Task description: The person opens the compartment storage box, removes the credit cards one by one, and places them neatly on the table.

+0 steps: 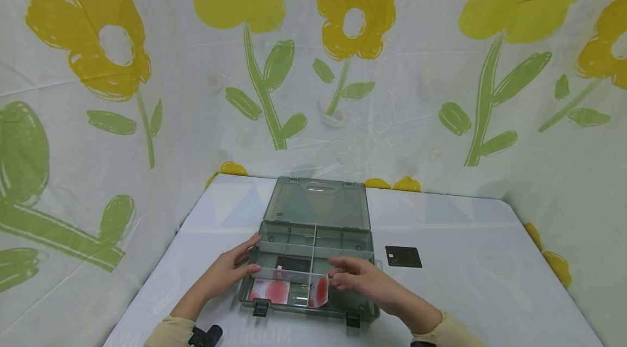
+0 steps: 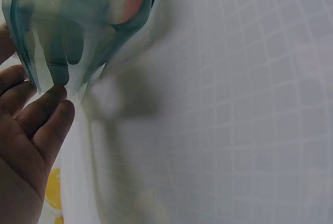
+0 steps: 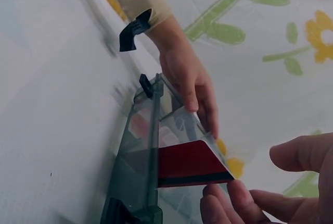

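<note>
A translucent grey-green compartment box lies on the table, its lid folded back. My left hand rests along the box's left side, fingertips against the outer wall in the left wrist view. Over the front right compartment, my right hand touches a tilted card with its fingertips. This card, red with a dark stripe in the right wrist view, leans by the divider; the thumb stands apart from it. A white card with a pink-red circle lies in the front left compartment, a black card behind it.
Another black card lies on the white table, right of the box. Two dark latches stick out at the box's front. A curtain with yellow flowers hangs behind and at the sides.
</note>
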Tool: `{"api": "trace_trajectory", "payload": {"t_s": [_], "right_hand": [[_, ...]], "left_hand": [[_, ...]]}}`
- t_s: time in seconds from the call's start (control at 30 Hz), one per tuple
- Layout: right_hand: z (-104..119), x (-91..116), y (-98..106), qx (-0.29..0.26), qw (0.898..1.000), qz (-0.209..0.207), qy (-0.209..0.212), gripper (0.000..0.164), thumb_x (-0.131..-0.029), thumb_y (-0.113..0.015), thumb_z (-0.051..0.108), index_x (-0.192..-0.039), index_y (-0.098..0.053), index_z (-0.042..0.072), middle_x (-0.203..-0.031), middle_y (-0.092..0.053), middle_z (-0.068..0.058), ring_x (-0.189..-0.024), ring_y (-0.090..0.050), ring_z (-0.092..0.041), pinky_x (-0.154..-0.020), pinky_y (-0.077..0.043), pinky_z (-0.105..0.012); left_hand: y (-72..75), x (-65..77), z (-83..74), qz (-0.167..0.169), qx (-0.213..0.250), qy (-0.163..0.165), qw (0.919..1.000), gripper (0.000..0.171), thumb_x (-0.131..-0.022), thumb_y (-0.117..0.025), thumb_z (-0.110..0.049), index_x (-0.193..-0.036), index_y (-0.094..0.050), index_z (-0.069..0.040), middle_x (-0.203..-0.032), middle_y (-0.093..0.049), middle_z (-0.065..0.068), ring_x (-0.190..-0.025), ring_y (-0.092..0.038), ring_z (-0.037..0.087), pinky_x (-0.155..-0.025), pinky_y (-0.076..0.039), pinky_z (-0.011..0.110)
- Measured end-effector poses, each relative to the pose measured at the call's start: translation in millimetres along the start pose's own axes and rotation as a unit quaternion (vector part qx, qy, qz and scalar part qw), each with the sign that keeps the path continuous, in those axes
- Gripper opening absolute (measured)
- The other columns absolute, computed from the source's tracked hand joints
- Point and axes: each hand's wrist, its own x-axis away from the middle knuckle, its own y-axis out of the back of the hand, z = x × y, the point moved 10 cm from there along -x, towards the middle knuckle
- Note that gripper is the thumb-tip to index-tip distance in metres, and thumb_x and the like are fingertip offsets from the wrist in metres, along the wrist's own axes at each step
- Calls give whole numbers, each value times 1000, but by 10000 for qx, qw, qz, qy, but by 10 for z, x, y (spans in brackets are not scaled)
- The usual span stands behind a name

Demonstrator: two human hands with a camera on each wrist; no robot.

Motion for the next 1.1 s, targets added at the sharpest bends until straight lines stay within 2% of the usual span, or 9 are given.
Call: {"api": "trace_trajectory", "payload": {"t_s": [0.33,0.6,0.8,1.1], "right_hand": [[-64,-51,-37,35,10000,25,22,45,-104,-60,18,-141,-53,-8,-121,-66,-13,-107,-66,-25,-97,-58,-44],[-85,-82,-86,20,9999,55,136,40,-103,-62,14,-136,-57,-8,-116,-69,-14,-101,-67,-23,-92,-60,-42],[-124,-113,-93,226,9996,-49,155,39,-101,-65,14,-134,-59,-6,-110,-69,-11,-96,-67,-21,-88,-62,-42],[-121,-128,-93,542,9981,-260,159,37,-98,-69,16,-129,-62,-5,-103,-70,-7,-89,-67,-20,-78,-63,-35]], "left_hand": [[0,3,6,11,21,11,10000,77,-94,-73,-34,-159,-37,-12,-165,-28,14,-137,-47,46,-110,-45,53],[-4,9,-7,32,72,19,10000,76,-95,-72,-32,-159,-36,-11,-165,-27,15,-137,-46,47,-109,-46,52],[-4,13,-23,22,72,-35,10000,76,-95,-73,-31,-159,-36,-11,-165,-27,15,-137,-46,46,-110,-45,53],[-7,10,-15,20,68,3,10000,76,-95,-72,-32,-159,-36,-11,-165,-27,14,-138,-46,46,-110,-45,52]]}}
